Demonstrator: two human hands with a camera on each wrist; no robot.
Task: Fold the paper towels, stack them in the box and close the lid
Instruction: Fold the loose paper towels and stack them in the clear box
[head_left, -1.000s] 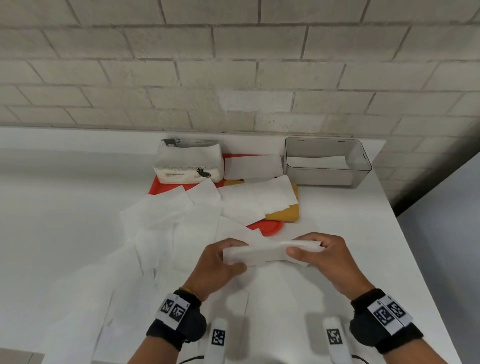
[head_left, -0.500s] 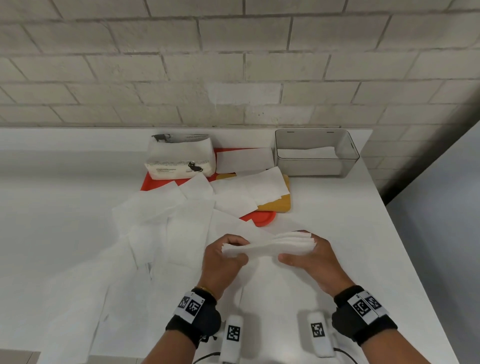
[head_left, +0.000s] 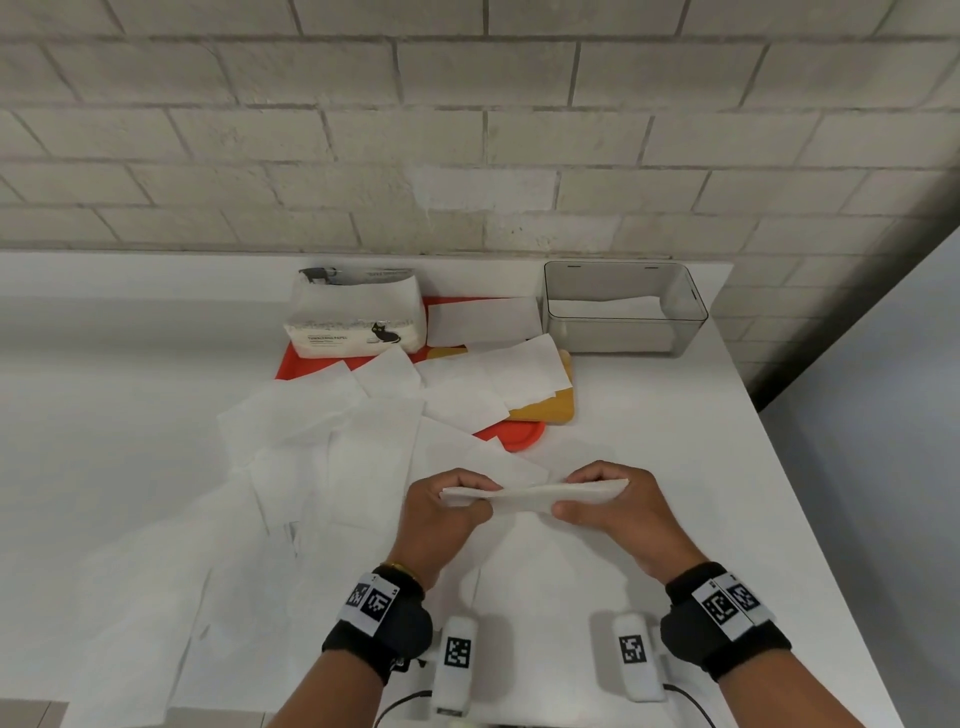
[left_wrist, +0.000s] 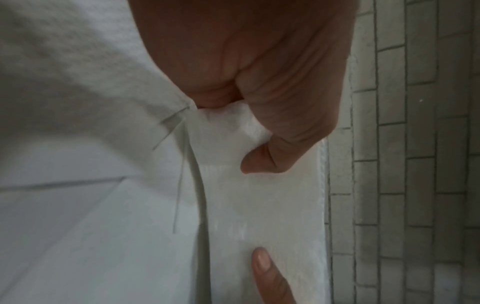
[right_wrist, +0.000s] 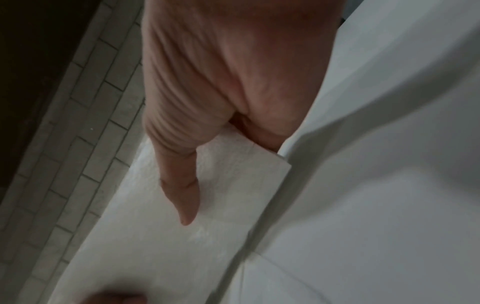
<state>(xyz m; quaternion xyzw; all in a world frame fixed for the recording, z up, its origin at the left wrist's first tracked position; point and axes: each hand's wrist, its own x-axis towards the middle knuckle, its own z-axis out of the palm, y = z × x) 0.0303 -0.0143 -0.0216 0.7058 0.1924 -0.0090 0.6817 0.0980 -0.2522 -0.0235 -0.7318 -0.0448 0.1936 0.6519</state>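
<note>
Head view: folded paper towel (head_left: 535, 496) pinched between left hand (head_left: 441, 519) and right hand (head_left: 623, 512) (thumbs underneath)

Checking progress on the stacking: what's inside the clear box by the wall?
One white paper towel lies inside the clear box. Whether more lie beneath it cannot be seen.

a red tray (head_left: 291, 364) and wooden board (head_left: 545, 413) on the white counter (head_left: 104, 374), brick wall (head_left: 467, 130) behind

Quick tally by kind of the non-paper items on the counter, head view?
Clear box: 1
Paper towel pack: 1
Red tray: 1
Wooden board: 1
Total: 4
</note>
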